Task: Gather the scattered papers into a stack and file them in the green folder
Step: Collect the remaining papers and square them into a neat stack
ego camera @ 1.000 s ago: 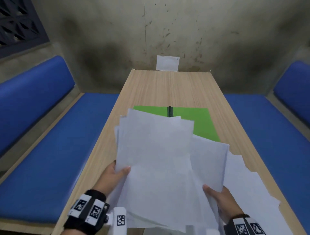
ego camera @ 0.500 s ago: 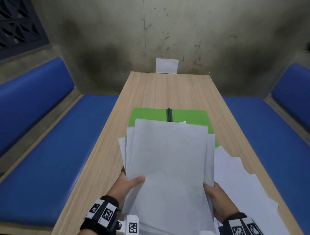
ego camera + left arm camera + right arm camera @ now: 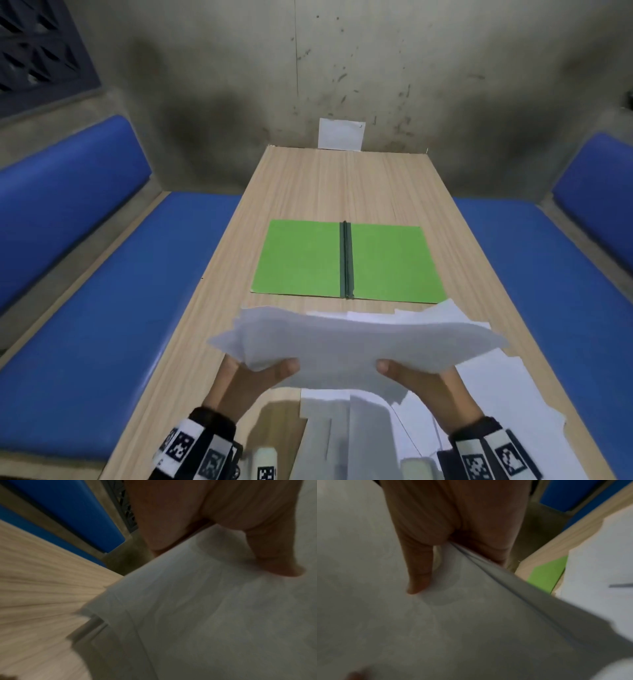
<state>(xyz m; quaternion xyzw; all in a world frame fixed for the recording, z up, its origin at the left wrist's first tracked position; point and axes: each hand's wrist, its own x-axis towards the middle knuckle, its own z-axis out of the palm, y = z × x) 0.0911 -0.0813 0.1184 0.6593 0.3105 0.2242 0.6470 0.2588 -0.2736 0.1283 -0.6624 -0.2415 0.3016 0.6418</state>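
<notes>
An uneven bundle of white papers [image 3: 356,337] hangs above the table, tilted nearly flat. My left hand [image 3: 260,375] pinches its near left edge, thumb on top. My right hand [image 3: 416,377] pinches the near right edge the same way. In the left wrist view the thumb presses on the papers [image 3: 205,601]. The right wrist view shows the thumb on top of the papers [image 3: 402,615] and fingers below the sheets' edge. The green folder [image 3: 347,262] lies open and flat on the table just beyond the bundle, a corner of the green folder [image 3: 546,573] also visible. More loose papers [image 3: 496,404] lie under and right of my hands.
The wooden table [image 3: 342,185] runs away from me to a stained wall, where a white sheet [image 3: 340,134] stands. Blue benches [image 3: 137,291] flank the table on both sides. Loose sheets reach the table's right edge.
The bundle has come down from upright to nearly flat and nearer to me, uncovering the whole open folder. Its sheets are squared closer together than a second ago.
</notes>
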